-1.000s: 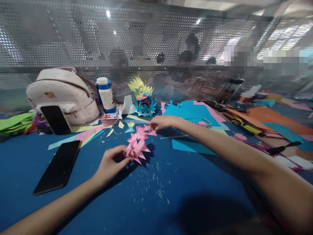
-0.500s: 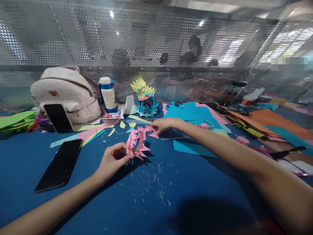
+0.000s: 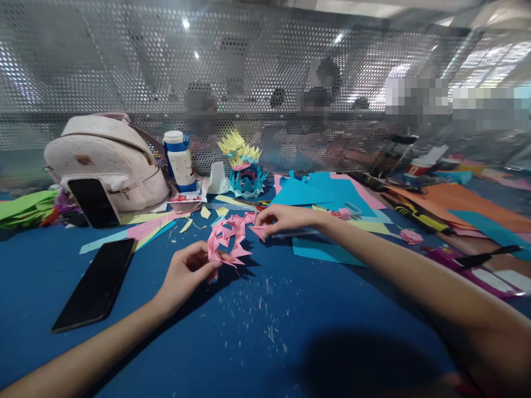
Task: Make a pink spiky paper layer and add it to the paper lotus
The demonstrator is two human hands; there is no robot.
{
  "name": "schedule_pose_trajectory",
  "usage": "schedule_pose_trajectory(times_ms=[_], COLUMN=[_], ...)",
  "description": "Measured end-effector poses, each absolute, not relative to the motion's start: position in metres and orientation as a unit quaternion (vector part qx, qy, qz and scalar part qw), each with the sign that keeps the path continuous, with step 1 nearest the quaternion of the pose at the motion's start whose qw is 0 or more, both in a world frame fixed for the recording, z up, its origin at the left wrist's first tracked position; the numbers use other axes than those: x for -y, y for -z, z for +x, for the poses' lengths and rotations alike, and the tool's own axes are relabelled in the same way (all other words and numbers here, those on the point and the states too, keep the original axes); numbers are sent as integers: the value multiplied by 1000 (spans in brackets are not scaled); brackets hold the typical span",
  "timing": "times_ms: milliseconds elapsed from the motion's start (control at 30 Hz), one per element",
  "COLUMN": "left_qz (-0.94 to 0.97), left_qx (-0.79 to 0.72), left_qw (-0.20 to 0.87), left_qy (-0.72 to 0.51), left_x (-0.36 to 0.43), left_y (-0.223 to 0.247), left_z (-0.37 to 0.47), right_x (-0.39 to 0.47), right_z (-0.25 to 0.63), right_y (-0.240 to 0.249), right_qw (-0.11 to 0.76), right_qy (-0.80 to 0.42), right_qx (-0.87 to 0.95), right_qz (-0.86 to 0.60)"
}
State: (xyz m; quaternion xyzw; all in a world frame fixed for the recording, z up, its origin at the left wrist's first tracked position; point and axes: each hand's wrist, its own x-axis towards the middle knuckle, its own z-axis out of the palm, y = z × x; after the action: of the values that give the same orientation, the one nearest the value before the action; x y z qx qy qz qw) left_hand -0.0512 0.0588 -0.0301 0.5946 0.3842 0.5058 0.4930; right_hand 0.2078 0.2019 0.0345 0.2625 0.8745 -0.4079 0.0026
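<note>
My left hand [image 3: 188, 271] is closed, thumb and fingers pinching the near end of a curved chain of folded pink paper pieces [image 3: 238, 251]. The chain bends into an open loop with pointed tips, held just over the blue table. In my right hand [image 3: 282, 219], pinched between thumb and fingers, is a small pink folded paper triangle [image 3: 260, 231]. It is close beside the chain's far right end; whether the two touch, I cannot tell. Behind the chain stands a layered yellow, pink and blue paper model [image 3: 249, 181] with spiky rims.
A black phone [image 3: 97, 284] lies left of my left hand; another phone [image 3: 93, 203] leans on a pale backpack [image 3: 112, 146]. A bottle [image 3: 180, 166] stands behind. Blue paper sheets [image 3: 319, 190], a yellow-black cutter [image 3: 423, 217] and a pink paper rose [image 3: 411, 236] lie right. Paper scraps dot the blue table [image 3: 166, 359].
My right hand has shifted slightly right relative to the chain, and more of the pink triangle shows in its pinch. My left hand still holds the chain. The whole view has moved a little.
</note>
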Motion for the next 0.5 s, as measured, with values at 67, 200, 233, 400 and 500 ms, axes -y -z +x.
schedule_pose_trajectory(times_ms=[67, 200, 233, 400, 500], left_qz=[598, 602, 604, 616, 627], left_qx=[-388, -400, -399, -389, -394], left_qw=[482, 458, 456, 461, 451], left_qy=[-510, -518, -517, -507, -500], left_x=[-60, -64, -64, -61, -60], left_y=[32, 35, 35, 33, 32], left_z=[-52, -54, -54, -52, -51], right_x=[-189, -168, -165, -153, -150], right_z=[210, 212, 213, 216, 218], right_y=[-28, -5, 1, 22, 26], right_qw=[-42, -96, -108, -157, -175], right_qy=[486, 632, 665, 762, 782], right_qx=[-833, -712, -678, -560, -523], right_qz=[262, 290, 292, 286, 290])
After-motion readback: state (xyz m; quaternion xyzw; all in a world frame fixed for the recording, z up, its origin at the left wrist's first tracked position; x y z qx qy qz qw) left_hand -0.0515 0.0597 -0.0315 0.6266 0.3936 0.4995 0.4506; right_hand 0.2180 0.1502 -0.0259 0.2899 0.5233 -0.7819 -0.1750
